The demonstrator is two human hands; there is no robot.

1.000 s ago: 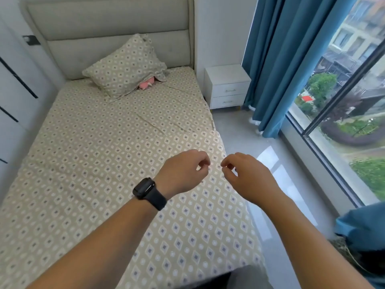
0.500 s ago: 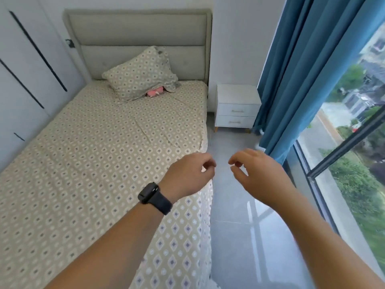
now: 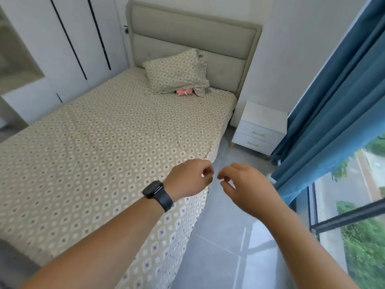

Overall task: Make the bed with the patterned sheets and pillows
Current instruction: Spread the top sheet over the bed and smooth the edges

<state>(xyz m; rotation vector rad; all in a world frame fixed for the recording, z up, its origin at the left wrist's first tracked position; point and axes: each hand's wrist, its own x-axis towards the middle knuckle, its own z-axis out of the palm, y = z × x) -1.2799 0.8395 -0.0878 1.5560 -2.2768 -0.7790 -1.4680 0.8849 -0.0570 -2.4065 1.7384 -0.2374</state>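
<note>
- bed (image 3: pixel 62 184) fills the left and middle of the view, its grey padded headboard (image 3: pixel 191 38) standing against the far wall.
- patterned sheet (image 3: pixel 108 155) lies spread flat over the whole mattress, beige with small diamonds and rings; a few long creases run down its right half, and its right edge hangs over the side toward the floor.
- blue curtain (image 3: pixel 333 105) hangs at the right, beside a large window (image 3: pixel 354 205) with greenery outside.
- white wardrobe doors (image 3: pixel 68 38) with dark vertical strips stand along the left of the bed.
- grey tiled floor (image 3: pixel 225 247) runs between bed and window.
- patterned pillow (image 3: pixel 177 71) leans tilted against the headboard at the head of the bed, in the same print as the sheet.
- white nightstand (image 3: pixel 260 128) with two drawers sits just beside the bed's head, near the curtain.
- left hand (image 3: pixel 188 177) hovers over the sheet's right edge, fingers curled in toward the thumb, its grip closed on nothing that can be seen.
- right hand (image 3: pixel 245 184) hovers near it over the floor, fingers loosely bent and apart, holding nothing.
- black watch (image 3: pixel 157 195) sits on the left wrist.
- small pink thing (image 3: pixel 183 92) peeks out from under the pillow's lower edge.
</note>
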